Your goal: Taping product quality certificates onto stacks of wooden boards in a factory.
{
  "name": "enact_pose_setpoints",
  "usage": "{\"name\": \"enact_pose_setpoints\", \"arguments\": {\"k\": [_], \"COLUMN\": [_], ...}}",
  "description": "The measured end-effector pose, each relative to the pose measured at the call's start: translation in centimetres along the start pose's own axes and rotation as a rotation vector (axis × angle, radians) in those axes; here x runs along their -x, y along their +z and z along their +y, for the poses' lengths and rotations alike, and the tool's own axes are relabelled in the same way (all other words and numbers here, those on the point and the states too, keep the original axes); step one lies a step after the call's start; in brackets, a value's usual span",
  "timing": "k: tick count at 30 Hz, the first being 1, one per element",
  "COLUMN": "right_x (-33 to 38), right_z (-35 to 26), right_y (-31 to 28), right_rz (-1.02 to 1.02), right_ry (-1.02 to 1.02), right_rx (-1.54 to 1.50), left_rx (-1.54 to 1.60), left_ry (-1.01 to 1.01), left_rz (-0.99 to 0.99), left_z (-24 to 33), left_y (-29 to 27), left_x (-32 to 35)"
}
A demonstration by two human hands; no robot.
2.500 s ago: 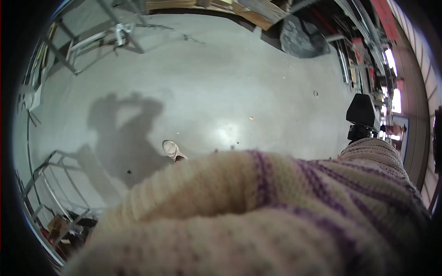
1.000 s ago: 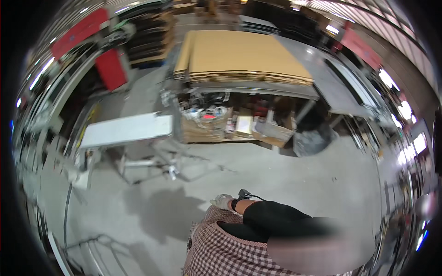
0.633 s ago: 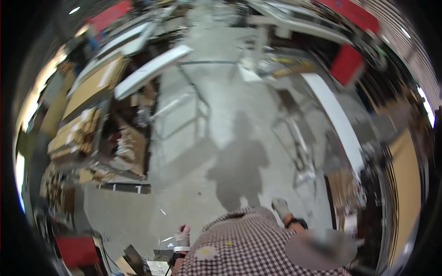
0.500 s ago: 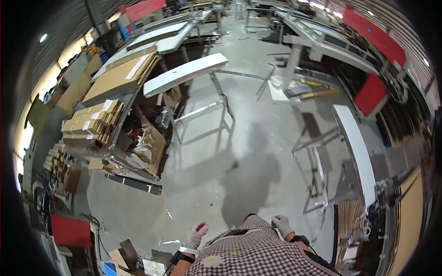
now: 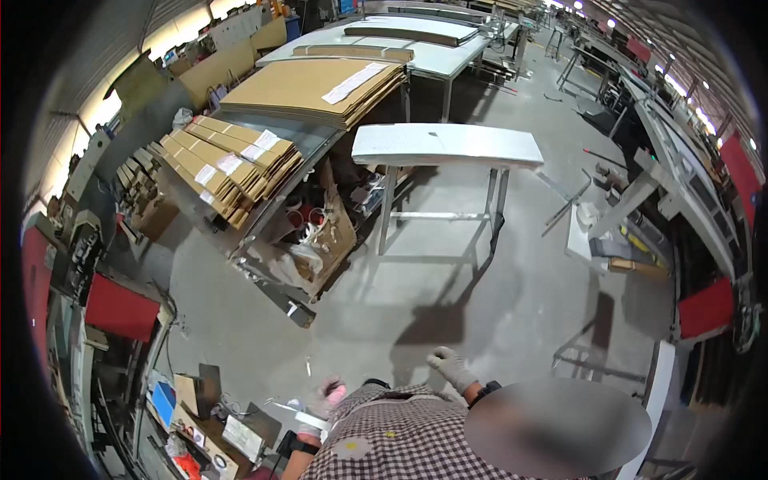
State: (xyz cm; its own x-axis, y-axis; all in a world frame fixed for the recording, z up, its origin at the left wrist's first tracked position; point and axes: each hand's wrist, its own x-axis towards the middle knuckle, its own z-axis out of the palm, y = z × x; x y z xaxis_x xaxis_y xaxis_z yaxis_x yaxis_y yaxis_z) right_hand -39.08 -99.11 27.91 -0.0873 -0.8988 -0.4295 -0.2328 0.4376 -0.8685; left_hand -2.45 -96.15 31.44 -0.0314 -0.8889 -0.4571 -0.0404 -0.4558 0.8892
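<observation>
My left hand (image 5: 326, 395), in a pale glove with pink fingertips, hangs low in front of my checked apron (image 5: 400, 424). Its fingers look loosely bent and apart, with nothing seen in them. To its right, my right hand (image 5: 453, 368), in a light knitted glove, is held over the floor with its fingers curled in; no object shows in it. Neither hand touches anything. Ahead of me a long white panel (image 5: 448, 146) lies across a metal trestle stand (image 5: 436, 216).
Flat cardboard bundles (image 5: 228, 160) and larger brown sheets (image 5: 312, 88) lie on a bench at the left. Below is an open carton (image 5: 332, 252) of scraps. Another white panel (image 5: 658, 392) stands at the right edge. Boxes (image 5: 232, 432) sit at the lower left.
My view has turned left, so the trestle with the white panel now stands nearer the middle. My right hand has come forward and inward; the right-hand panel has slid toward the edge of view.
</observation>
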Motion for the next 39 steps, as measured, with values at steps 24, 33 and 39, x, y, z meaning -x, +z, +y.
{"name": "enact_pose_setpoints", "arguments": {"k": [24, 33, 39], "right_x": [-66.8, -73.2, -68.7], "right_z": [-31.1, -28.6, -15.9], "right_y": [-30.4, -35.7, -41.4], "right_rz": [0.639, -0.255, -0.397], "right_ry": [-0.674, 0.102, -0.318], "right_rx": [1.049, 1.169, 1.328], "left_rx": [-0.179, -0.751, -0.610], "left_ry": [0.375, -0.044, -0.030], "left_rz": [0.268, 0.489, 0.350], "left_z": [28.3, 29.5, 32.8], "left_y": [15.1, 19.2, 22.7], "left_x": [-66.1, -71.3, -71.1]}}
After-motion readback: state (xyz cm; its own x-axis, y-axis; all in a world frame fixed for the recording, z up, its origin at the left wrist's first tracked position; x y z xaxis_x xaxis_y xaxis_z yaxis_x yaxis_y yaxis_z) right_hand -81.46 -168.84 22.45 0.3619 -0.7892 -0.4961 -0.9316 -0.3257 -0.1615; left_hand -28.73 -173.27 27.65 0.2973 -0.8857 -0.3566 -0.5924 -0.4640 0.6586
